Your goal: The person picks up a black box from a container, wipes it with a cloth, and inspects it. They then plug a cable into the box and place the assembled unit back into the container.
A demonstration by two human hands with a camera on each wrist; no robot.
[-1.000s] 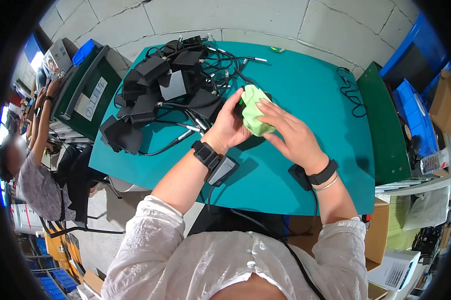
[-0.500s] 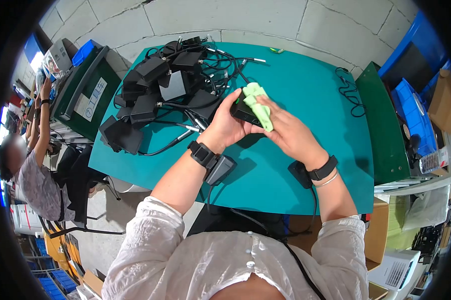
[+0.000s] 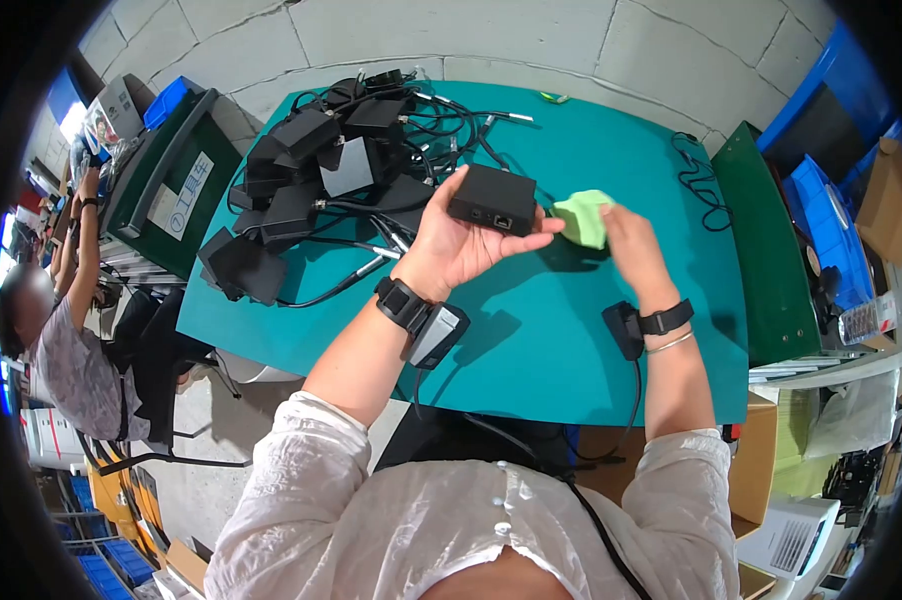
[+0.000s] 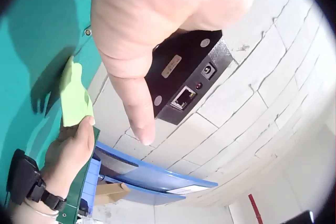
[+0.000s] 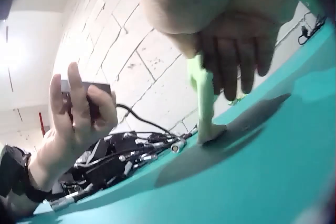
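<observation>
Left fingers: the thumb (image 4: 137, 106) lies along the underside of the black box (image 3: 491, 198) and the other fingers curl up behind it, so the left hand (image 3: 459, 252) grasps the box.
Black box: it is held above the table (image 3: 571, 350), just in front of the pile, with its port face turned toward the person.
Right fingers: the fingers (image 5: 236, 58) are bent down and pinch the green cloth (image 3: 583, 217).
Green cloth: it hangs from the right hand (image 3: 633, 248), just to the right of the box and apart from it. In the right wrist view its lower end meets the table top.
Hidden: the box covers the left fingertips in the head view. The small label on the box cannot be read. The right thumb is out of sight behind the cloth.
Around: a pile of black boxes and cables (image 3: 321, 165) lies on the far left of the table. A loose black cable (image 3: 696, 185) lies near the right edge.
Change: half a second ago the cloth lay over the box under the right hand. Now it is drawn off to the right and the box is bare.
</observation>
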